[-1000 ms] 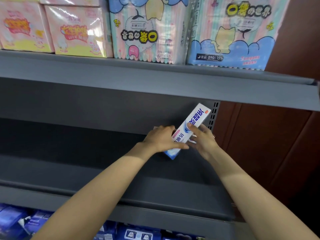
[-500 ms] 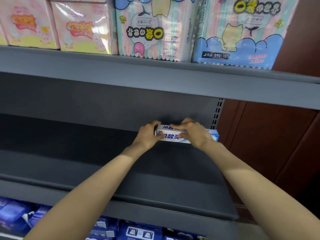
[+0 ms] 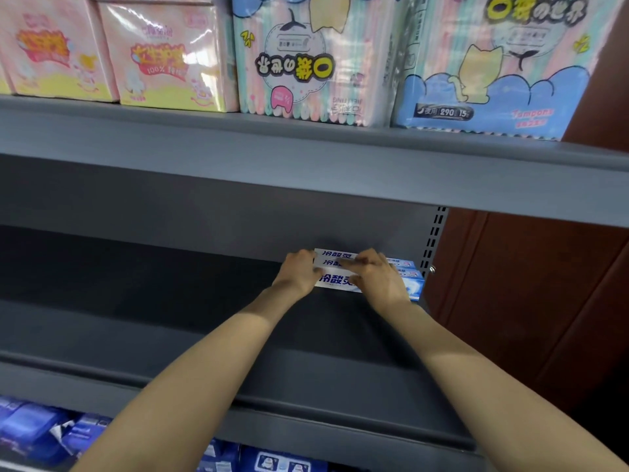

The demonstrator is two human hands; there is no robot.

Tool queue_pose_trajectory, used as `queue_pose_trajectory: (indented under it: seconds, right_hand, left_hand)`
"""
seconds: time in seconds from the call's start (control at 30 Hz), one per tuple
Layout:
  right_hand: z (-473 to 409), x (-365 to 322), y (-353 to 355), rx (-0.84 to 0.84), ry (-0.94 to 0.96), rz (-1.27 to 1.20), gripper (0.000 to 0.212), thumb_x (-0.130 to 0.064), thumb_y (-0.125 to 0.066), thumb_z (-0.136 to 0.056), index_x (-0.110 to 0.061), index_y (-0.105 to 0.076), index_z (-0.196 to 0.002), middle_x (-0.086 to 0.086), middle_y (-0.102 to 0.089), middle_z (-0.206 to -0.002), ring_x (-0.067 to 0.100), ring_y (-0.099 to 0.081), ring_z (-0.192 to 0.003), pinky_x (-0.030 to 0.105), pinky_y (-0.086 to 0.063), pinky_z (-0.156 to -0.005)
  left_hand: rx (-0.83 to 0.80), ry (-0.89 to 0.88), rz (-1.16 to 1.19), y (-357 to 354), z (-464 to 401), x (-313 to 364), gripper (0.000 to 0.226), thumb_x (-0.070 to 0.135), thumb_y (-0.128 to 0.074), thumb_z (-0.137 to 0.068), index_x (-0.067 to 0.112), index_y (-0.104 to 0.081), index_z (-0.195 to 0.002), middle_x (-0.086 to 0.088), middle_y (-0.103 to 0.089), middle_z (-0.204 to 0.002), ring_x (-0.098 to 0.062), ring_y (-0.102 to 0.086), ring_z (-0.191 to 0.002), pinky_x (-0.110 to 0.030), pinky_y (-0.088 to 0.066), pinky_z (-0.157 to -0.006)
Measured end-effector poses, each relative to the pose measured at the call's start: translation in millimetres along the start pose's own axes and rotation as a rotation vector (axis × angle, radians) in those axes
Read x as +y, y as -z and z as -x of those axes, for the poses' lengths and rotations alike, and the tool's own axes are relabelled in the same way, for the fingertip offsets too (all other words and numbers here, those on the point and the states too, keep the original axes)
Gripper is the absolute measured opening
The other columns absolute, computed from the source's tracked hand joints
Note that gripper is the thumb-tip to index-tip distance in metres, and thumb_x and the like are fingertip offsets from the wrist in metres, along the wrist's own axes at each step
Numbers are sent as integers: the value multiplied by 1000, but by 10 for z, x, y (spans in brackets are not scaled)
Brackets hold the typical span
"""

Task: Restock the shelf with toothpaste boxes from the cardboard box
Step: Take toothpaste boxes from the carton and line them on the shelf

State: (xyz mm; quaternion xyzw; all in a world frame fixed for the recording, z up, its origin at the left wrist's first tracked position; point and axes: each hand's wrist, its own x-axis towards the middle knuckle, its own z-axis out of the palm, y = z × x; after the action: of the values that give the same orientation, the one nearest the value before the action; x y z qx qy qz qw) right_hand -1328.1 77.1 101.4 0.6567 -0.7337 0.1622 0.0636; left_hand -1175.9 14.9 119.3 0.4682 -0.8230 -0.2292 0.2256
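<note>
Both hands, left hand (image 3: pixel 299 272) and right hand (image 3: pixel 376 277), grip the toothpaste boxes (image 3: pixel 335 282) stacked at the shelf (image 3: pixel 204 335) back-right corner. Releasing unevenly could topple the stack forward.

White toothpaste boxes (image 3: pixel 335 281) with dark blue lettering, light blue at the right ends. Dark grey shelf (image 3: pixel 306 338). Pink-and-yellow packs (image 3: pixel 163 59) above, pastel-striped packs (image 3: pixel 306 56) with a cat-and-cloud print. Reddish-brown wall panel (image 3: pixel 531 301).
</note>
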Motion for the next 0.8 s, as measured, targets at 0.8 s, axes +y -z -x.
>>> queue_pose_trajectory:
  seconds: [0.8]
  right_hand:
    - [141,-1521,188,53,41,-262,15,-18,-53,-89,-14,-58,-103,12,-64,-107,32,-58,-103,38,-49,-81]
  left_hand:
    - [181,-100,-560,975,850,-454,30,26,-46,-95,16,-53,-122,-12,-61,-119,-33,-59,-106,-36,-45,-81]
